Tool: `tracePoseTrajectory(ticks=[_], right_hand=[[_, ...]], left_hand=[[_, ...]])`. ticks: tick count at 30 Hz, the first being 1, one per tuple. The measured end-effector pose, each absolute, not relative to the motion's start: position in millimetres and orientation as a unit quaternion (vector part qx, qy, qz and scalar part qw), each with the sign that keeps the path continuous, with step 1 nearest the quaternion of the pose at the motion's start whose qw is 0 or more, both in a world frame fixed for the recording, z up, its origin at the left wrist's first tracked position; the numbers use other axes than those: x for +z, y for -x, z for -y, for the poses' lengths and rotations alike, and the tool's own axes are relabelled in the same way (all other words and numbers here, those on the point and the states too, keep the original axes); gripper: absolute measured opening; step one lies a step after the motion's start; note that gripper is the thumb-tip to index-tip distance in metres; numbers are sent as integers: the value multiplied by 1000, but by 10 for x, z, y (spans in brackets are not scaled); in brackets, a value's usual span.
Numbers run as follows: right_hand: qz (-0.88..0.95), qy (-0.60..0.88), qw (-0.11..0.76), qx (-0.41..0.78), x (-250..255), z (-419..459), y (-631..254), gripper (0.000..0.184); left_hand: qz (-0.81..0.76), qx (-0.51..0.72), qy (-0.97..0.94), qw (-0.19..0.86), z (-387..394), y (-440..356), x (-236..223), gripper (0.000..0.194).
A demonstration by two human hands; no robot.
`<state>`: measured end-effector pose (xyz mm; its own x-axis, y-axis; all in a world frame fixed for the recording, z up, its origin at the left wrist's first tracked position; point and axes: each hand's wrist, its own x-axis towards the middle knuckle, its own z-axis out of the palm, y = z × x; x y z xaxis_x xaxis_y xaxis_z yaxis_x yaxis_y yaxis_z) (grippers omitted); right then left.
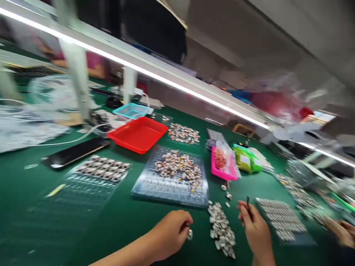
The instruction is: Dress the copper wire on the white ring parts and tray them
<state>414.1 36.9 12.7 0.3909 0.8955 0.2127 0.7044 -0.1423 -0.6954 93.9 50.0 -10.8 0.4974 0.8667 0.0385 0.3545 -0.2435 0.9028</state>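
Note:
My left hand (170, 232) is closed in a pinch over the green table, with a small white piece (190, 234) showing at its fingertips. To the right, my right hand (255, 227) grips a thin dark stick-like tool (247, 202) that points upward; its exact kind is not clear. Between the hands lies a loose pile of small white pieces (222, 229). Beyond my left hand, a clear plastic tray (166, 190) carries many small white pieces with brown and yellow parts. Beside my right hand sits a tray filled with rows of pieces (283, 216).
A red tray (138, 135) and a pink tray (222, 173) with a bag of reddish parts stand farther back. At left are a partly filled clear tray (102, 168) and a long black object (76, 151). Another person's hands (340, 231) are at the right edge.

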Motion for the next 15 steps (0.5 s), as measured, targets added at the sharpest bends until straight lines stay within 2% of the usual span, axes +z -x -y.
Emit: tracePoseTrajectory(ticks=[2, 8, 15], right_hand=[[521, 765, 364, 108, 186, -540, -4298, 47], [516, 799, 282, 130, -98, -1030, -4578, 28], [531, 809, 206, 144, -314, -1341, -4543, 34]], left_hand=[[-416, 263, -740, 458, -533, -941, -239, 22], [-408, 240, -682, 558, -604, -949, -424, 20], [-382, 242, -655, 605, -631, -938, -447, 21]])
